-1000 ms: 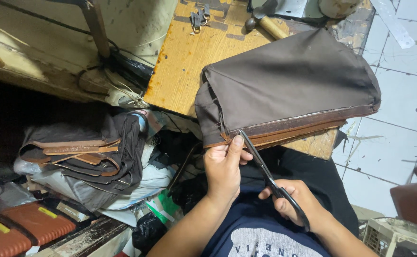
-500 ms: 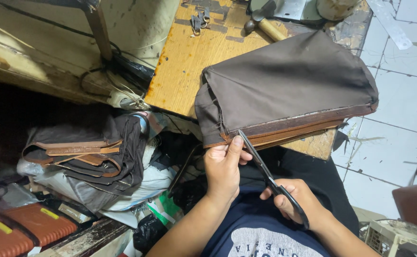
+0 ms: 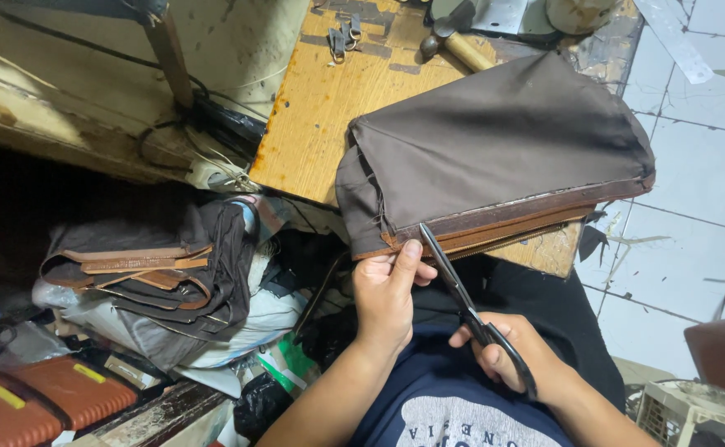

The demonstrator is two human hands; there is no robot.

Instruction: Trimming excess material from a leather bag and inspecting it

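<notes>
Bag panel [image 3: 495,149]: brown, lies at 12 o'clock from both hands.
Long axis: trimmed edge, 8 to 2 o'clock.
Left hand [image 3: 385,294]: nearer, pinches that edge.
Right hand [image 3: 507,356]: closed through scissors [image 3: 462,298].

The fabric bag [image 3: 503,149] is dark brown with a tan-brown trim along its lower edge; the scissors [image 3: 470,306] are black; the workbench [image 3: 321,108] is orange-yellow wood; the floor tiles [image 3: 702,174] are white; the shirt [image 3: 453,406] is navy with pale lettering.
</notes>
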